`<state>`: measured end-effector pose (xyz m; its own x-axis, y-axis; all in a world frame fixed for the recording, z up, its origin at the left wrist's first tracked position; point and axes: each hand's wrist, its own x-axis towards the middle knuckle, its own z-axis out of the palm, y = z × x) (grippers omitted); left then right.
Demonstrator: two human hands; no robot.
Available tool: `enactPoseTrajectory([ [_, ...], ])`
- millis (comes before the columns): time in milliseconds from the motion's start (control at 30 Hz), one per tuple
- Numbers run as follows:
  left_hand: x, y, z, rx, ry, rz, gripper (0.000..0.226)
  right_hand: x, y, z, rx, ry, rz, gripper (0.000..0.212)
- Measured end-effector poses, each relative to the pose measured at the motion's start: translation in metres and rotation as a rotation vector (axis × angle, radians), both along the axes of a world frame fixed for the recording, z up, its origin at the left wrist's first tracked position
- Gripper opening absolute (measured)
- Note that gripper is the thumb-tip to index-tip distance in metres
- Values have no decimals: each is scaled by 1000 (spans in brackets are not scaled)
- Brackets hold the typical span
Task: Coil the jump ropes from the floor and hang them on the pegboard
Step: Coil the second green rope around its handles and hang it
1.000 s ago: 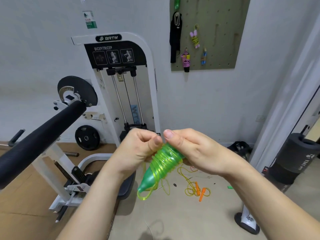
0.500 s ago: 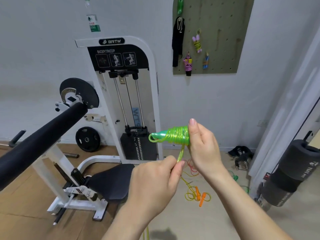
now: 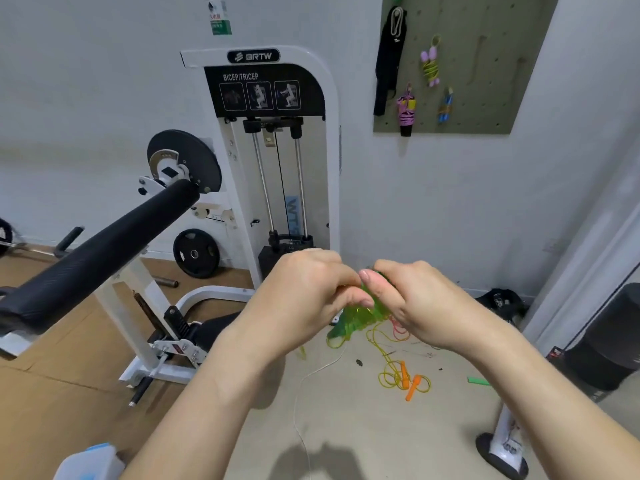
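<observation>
The left hand (image 3: 304, 292) and the right hand (image 3: 426, 306) are being held close together, thumbs almost touching, and both are being curled round a translucent green plastic jump rope (image 3: 360, 318). The rope is being kept as a tight bundle of turns, with one green tip and a short loose loop poking out below the left hand. Which fingers are pinching the free end cannot be told, since much of the bundle is being hidden by the knuckles.

Judged from this, the coiling step is being finished – the last turns are being tightened or tucked – and hanging is not yet being attempted. For the next move, the loose end is probably needing to be secured so the coil is not unwinding, with a loop being left free for a peg.

Beneath the hands, on the pale floor (image 3: 346, 420), a yellow jump rope with orange handles (image 3: 405, 375) is lying uncoiled in a loose tangle, with a thin red cord (image 3: 398, 330) just beside it. High on the wall, well apart from the hands, the olive-green pegboard (image 3: 485, 64) is carrying a few small wound ropes and a black strap (image 3: 388, 64). The green bundle is therefore needing to be lifted up to an unused peg. A white bicep/tricep weight machine (image 3: 270, 98) is standing to the left of the board.
</observation>
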<state>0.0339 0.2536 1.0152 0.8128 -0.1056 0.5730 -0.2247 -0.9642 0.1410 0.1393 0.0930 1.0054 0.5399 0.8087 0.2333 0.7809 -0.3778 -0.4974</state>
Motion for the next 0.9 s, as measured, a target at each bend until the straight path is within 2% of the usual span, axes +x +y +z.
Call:
enactPoseTrajectory([
  [100, -1, -3, 6, -272, 48, -74, 24, -1, -6, 8, 67, 107, 152, 45],
  [200, 0, -3, 8, -723, 178, -114, 17, -4, -10, 14, 121, 245, 252, 43],
  [233, 2, -2, 5, -836, 232, -125, 24, -6, -12, 17, 148, 303, 278, 42],
  [333, 6, -10, -8, -1079, 338, -203, 83, -11, -14, 23, 247, 492, 330, 43],
  [367, 5, -15, -11, -1176, 367, -242, 92, -15, -13, 23, 290, 567, 321, 44],
  [400, 6, -20, -13, -1284, 383, -269, 88, -18, -12, 22, 339, 668, 296, 45],
  [500, 9, -38, -15, -1596, 436, -265, 49, -28, -5, 18, 550, 980, 191, 44],
  [533, 12, -43, -17, -1594, 430, -203, 40, -29, -1, 17, 638, 1060, 135, 44],
  [567, 14, -49, -22, -1506, 392, -97, 41, -30, 2, 16, 718, 1101, 68, 46],
  [633, 13, -58, -33, -1149, 257, 125, 54, -26, 8, 9, 817, 1019, -85, 50],
  [733, 3, -64, -41, -578, 227, 321, 49, -19, 14, -13, 821, 626, -270, 50],
  [800, -4, -62, -37, -309, 170, 349, 36, -14, 13, -24, 756, 367, -350, 47],
  [900, -8, -55, -32, 29, 110, 362, 23, -12, 9, -23, 683, 134, -373, 45],
])
